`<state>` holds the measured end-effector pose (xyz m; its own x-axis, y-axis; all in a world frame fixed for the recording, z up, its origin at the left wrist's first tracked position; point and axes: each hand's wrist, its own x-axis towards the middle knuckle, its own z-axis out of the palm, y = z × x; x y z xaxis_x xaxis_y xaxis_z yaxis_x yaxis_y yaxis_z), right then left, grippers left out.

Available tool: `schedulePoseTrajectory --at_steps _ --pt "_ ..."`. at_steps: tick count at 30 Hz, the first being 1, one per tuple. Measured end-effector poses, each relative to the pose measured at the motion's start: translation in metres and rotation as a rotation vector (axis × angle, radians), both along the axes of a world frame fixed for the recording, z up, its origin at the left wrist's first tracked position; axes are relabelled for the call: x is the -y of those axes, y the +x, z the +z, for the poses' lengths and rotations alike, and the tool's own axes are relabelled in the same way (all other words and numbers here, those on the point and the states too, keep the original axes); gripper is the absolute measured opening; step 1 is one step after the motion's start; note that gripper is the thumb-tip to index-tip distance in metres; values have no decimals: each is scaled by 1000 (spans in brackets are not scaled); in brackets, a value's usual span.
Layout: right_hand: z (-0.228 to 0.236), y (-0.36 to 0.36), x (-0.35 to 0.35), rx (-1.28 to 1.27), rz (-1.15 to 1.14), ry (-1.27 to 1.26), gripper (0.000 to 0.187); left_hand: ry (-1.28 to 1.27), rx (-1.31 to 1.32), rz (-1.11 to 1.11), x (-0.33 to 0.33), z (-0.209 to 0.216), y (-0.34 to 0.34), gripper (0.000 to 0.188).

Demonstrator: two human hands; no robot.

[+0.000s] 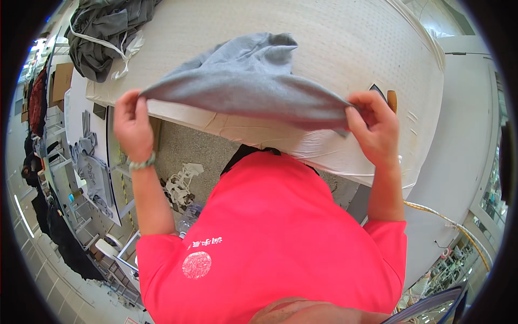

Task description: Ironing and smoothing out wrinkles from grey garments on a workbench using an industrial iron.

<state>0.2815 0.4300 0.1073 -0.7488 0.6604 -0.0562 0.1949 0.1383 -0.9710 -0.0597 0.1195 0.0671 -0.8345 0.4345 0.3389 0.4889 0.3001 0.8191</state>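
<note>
A grey cloth garment (237,89) is stretched between my two hands above the near edge of a pale covered table (345,48). My left hand (133,121), with a beaded bracelet on its wrist, pinches one end of the fabric. At the other end, the fingers of my right hand (375,125) are closed on the cloth. The near edge sags between the hands, and the far part lies bunched on the table. What kind of garment it is, I cannot tell.
Darker grey garments (108,32) lie heaped at the table's far left, with a white strip across them. An upright brown handle (392,101) stands beyond my right hand. White scraps (183,181) and a clear plastic bottle (189,218) are on the floor. A hose (458,227) runs at right.
</note>
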Motion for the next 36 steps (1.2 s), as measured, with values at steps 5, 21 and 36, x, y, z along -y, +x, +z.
schedulePoseTrajectory --at_steps 5,21,36 --pt "-9 -6 -24 177 204 -48 18 46 295 -155 41 26 8 15" --pt "-192 -184 -39 314 718 669 13 -706 794 -405 66 -14 65 20" --pt "100 -20 -86 -41 -426 852 21 -103 -535 -318 -90 150 -90 12"
